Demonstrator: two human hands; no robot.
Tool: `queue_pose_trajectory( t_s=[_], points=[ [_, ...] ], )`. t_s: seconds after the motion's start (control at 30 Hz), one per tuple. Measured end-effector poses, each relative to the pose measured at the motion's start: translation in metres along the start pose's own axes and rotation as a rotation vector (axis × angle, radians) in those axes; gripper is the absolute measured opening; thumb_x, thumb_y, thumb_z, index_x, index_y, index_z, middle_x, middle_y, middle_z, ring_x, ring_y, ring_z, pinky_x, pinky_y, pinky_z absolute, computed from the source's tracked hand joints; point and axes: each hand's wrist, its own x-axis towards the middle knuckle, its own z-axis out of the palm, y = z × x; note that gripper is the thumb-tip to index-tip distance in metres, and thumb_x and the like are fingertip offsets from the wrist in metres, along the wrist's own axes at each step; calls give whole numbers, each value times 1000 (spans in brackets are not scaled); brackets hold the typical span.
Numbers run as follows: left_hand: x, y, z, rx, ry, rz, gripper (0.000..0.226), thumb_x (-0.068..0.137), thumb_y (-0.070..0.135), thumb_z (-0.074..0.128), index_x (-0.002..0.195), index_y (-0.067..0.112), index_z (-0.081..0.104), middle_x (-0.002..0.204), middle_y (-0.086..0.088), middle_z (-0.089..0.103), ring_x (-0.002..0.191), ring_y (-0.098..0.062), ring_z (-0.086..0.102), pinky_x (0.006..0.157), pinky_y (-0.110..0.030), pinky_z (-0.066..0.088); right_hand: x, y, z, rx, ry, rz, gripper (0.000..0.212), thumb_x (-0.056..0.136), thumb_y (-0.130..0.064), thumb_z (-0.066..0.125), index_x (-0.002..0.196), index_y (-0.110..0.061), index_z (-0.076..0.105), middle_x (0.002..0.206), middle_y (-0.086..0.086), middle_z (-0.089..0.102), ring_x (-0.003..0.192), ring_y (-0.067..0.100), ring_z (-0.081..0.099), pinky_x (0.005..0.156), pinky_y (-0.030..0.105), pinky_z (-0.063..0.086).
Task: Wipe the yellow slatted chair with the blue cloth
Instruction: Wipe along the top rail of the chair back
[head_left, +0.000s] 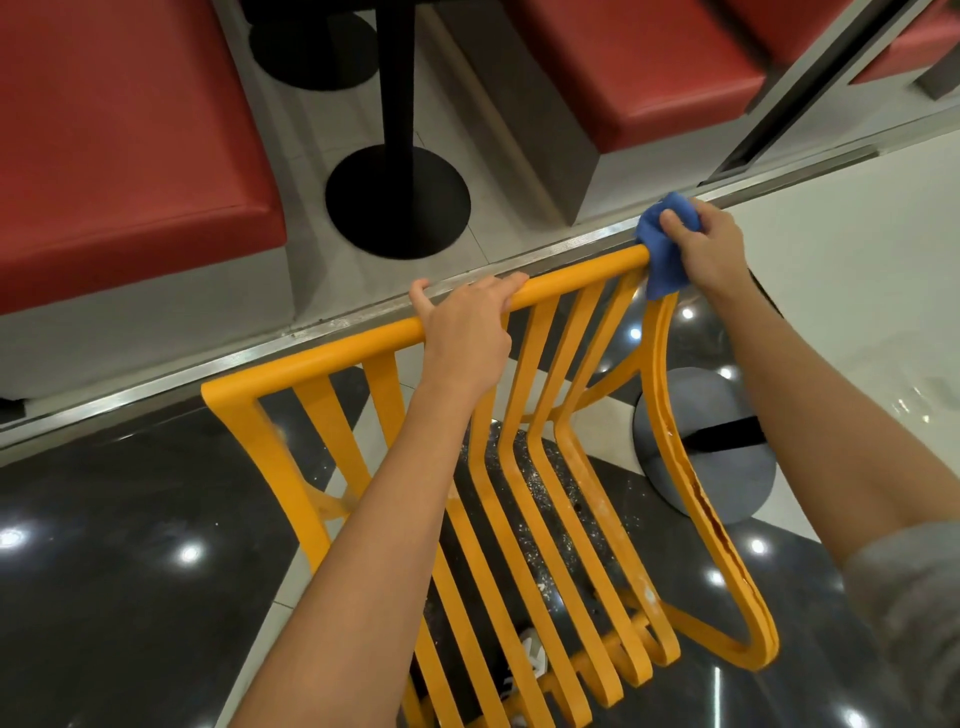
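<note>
The yellow slatted chair (524, 499) stands below me, its back rail running from lower left to upper right. My left hand (465, 332) grips the middle of that top rail, fingers curled over it. My right hand (709, 249) holds the blue cloth (661, 254) bunched around the rail's right corner, where the rail meets the side frame. White specks and a dark reddish streak show on the seat slats and the right side frame.
Red padded benches (130, 145) with grey bases lie beyond a metal floor strip (322, 327). A black table pedestal (397, 202) stands between them. A white table top (857, 291) and its grey round base (727, 447) are close on the right. The floor is glossy black and white tile.
</note>
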Motion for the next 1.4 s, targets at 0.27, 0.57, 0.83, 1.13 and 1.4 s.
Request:
queue_pose_trajectory(
  t_s=[0.27, 0.57, 0.83, 1.13, 1.4],
  points=[
    [-1, 2, -3, -5, 4, -14, 45, 100, 12, 49, 140, 34, 51, 127, 7, 63, 121, -17, 54, 118, -52, 10, -25, 12, 20, 286, 298, 52, 26, 95, -24, 58, 114, -9, 66, 100, -8, 66, 94, -5, 62, 88, 18, 50],
    [3, 4, -10, -40, -26, -41, 41, 105, 16, 38, 136, 37, 54, 109, 6, 65, 104, -16, 53, 111, -46, 18, -38, 34, 30, 603, 428, 69, 30, 88, -22, 70, 115, -8, 70, 102, 10, 73, 101, 18, 70, 89, 33, 57],
    [35, 50, 21, 26, -96, 52, 32, 104, 31, 42, 131, 25, 58, 104, -4, 68, 102, -28, 61, 97, -50, 45, -27, 46, 28, 773, 403, 64, 26, 80, -17, 79, 103, -17, 67, 101, 11, 72, 99, 25, 69, 88, 39, 57],
    [101, 104, 73, -1, -146, 156, 31, 96, 40, 49, 83, 20, 68, 80, -5, 59, 84, -33, 61, 66, -36, 43, -22, 74, 28, 782, 296, 43, 29, 78, -20, 79, 102, -13, 65, 101, 18, 71, 97, 32, 69, 84, 42, 59],
    [117, 132, 97, -245, -78, 165, 20, 89, 27, 61, 99, 20, 78, 92, 0, 75, 89, -11, 69, 86, -36, 55, -36, 110, 40, 683, 211, 132, 27, 86, -11, 72, 111, -4, 62, 99, 4, 67, 89, 2, 63, 77, 16, 54]
  ],
)
